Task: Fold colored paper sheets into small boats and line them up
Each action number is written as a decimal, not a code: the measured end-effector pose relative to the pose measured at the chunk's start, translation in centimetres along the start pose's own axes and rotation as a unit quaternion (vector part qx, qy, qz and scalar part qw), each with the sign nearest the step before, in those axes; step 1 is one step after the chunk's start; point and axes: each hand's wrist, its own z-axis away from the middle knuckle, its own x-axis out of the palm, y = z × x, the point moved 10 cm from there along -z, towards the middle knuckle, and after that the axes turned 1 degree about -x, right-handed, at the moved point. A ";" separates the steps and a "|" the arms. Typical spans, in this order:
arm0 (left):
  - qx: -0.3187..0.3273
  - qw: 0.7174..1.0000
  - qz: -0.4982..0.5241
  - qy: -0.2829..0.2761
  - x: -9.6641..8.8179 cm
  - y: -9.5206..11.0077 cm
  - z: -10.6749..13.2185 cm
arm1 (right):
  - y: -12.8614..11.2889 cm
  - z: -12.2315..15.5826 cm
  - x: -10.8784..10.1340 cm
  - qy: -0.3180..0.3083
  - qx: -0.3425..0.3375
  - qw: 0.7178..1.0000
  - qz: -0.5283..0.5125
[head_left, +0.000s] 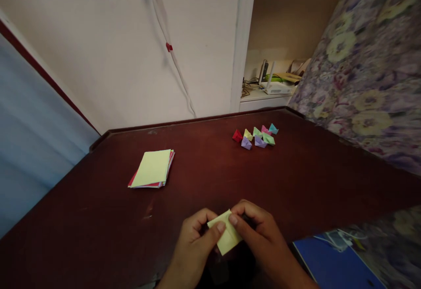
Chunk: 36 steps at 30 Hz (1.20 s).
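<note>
The small yellow paper (229, 239) is pinched by the left hand (194, 240) and the right hand (259, 233), near the bench's (200, 175) front edge. It might be torn if pulled too hard.

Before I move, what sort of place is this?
Probably a room in a home: a flowered curtain hangs on the right, and what looks like a router stands beyond the dark red table.

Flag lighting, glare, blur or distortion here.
Head view: dim overall, darkest below the held paper, between left hand and right hand; head view: faint glare on the table, lower left; head view: floral curtain soft and stretched toward the right edge; head view: held paper's outline readable.
</note>
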 end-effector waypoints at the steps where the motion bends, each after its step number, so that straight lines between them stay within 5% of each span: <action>1: 0.003 1.000 0.010 0.010 -0.2 -0.2 0.0 | -0.2 0.0 0.0 -0.003 -0.007 1.000 -0.002; 15: -0.009 0.999 0.007 0.031 -0.3 -0.4 0.5 | 0.1 -0.2 1.0 -0.022 -0.008 1.000 0.017; 26: 0.031 0.999 -0.011 -0.004 -0.2 1.9 1.7 | 0.5 0.0 1.3 -0.015 -0.023 0.999 0.029; 36: 0.090 0.991 0.011 0.095 -2.7 2.5 2.4 | 0.1 0.2 0.7 0.006 -0.030 0.995 -0.090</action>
